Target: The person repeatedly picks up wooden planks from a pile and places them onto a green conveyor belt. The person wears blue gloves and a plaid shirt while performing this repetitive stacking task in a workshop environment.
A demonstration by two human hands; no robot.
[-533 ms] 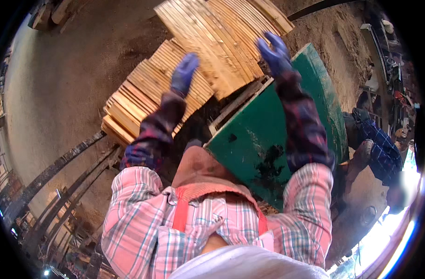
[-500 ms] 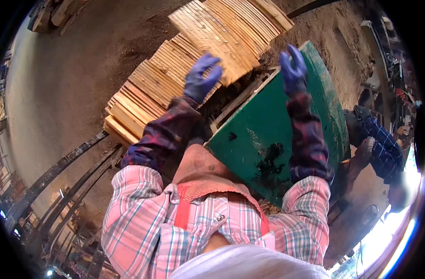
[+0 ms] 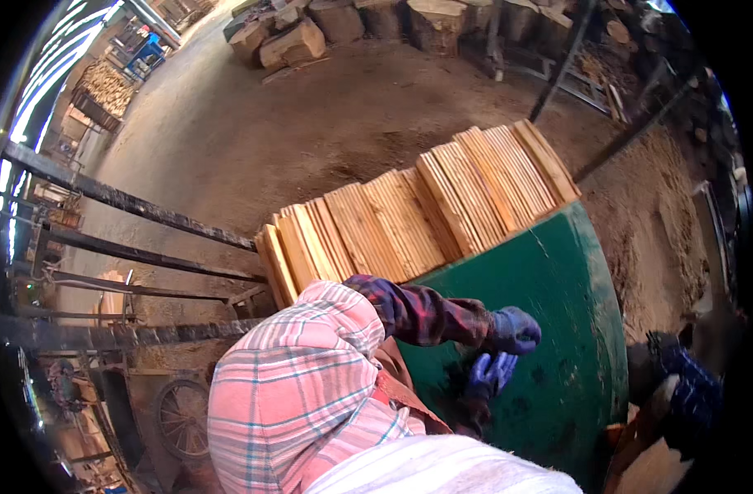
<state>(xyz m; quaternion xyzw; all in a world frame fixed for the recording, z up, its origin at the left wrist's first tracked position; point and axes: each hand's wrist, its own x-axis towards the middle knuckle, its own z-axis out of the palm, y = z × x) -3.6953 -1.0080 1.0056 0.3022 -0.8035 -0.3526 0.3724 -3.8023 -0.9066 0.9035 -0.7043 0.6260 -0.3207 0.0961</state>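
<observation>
Both my hands, in blue-purple gloves, are over a dark green board (image 3: 557,272) with black smudges. My left hand (image 3: 515,329) reaches across to the right, its fingers curled in and turned downward. Whatever it may hold is hidden. Just below it, close to it, is my right hand (image 3: 490,375) with its fingers stretched out and nothing in it. Beyond the board's far left edge stands a row of sawn wooden boards (image 3: 393,218), packed side by side with uneven tops.
Dark metal rails (image 3: 146,202) run in from the left to the row of boards. A spoked wheel (image 3: 183,418) stands at the lower left. Cut logs (image 3: 335,20) line the far side of the dirt floor. At the right edge another person's dark blue sleeve (image 3: 691,399) shows.
Both hands have drawn back from the wooden boards and come together over the green board. My left hand has swung right and curled. The view has tilted up, showing more floor and logs.
</observation>
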